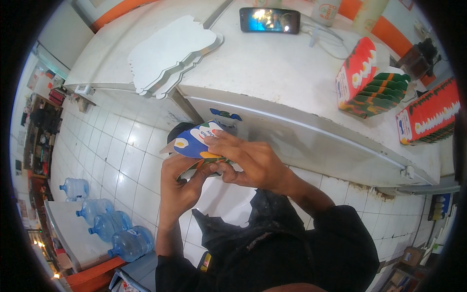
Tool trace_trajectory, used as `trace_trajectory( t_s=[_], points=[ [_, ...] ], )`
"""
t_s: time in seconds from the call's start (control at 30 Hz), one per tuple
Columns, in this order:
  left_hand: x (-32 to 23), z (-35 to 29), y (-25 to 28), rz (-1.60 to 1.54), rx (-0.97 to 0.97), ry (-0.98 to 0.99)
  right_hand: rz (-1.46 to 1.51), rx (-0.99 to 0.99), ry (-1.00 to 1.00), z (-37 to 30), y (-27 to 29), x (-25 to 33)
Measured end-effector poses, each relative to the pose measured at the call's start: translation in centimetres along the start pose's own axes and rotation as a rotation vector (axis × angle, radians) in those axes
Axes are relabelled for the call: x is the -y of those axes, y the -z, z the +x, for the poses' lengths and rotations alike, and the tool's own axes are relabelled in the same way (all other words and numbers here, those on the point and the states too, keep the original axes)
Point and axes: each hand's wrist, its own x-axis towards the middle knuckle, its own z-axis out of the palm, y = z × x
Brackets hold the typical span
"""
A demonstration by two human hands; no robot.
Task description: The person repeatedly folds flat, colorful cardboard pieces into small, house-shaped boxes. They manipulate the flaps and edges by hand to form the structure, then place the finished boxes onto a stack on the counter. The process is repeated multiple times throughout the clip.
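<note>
Between my two hands, above my lap, is a partly folded paperboard food box (188, 144), blue outside with a fried-egg print and green inside. My left hand (179, 184) grips its lower left side, with the thumb at the lower edge. My right hand (250, 163) has its fingers on the blue face and its thumb underneath, close to my left thumb. A pile of flat, pale box blanks (168, 53) lies on the white counter beyond my hands. Nested red-and-green boxes (357, 73) stand on the right, and another nested row (428, 117) is further right.
A lit phone (270, 20) lies at the far side of the white countertop (272, 63), with a pale cable (323, 31) beside it. Several blue water jugs (131, 243) stand at the lower left. The counter's front edge runs just beyond my hands.
</note>
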Motion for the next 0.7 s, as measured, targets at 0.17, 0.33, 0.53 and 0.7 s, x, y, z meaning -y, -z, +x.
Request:
trace_trajectory(
  t_s=[0.17, 0.33, 0.53, 0.7],
  points=[
    [0.3, -0.4, 0.4, 0.042, 0.011, 0.086, 0.084, 0.102, 0.003, -0.2, 0.9, -0.6],
    [-1.4, 0.2, 0.6, -0.129, 0.079, 0.076, 0.207, 0.126, 0.015, -0.2, 0.9, -1.9],
    [-2.9, 0.5, 0.6, -0.308, 0.095, 0.351, 0.500, 0.140, -0.233, -0.2, 1.5, -2.1],
    [-1.6, 0.9, 0.6, -0.336, 0.171, 0.266, 0.473, 0.117, -0.321, -0.6, 1.0, -1.7]
  ],
)
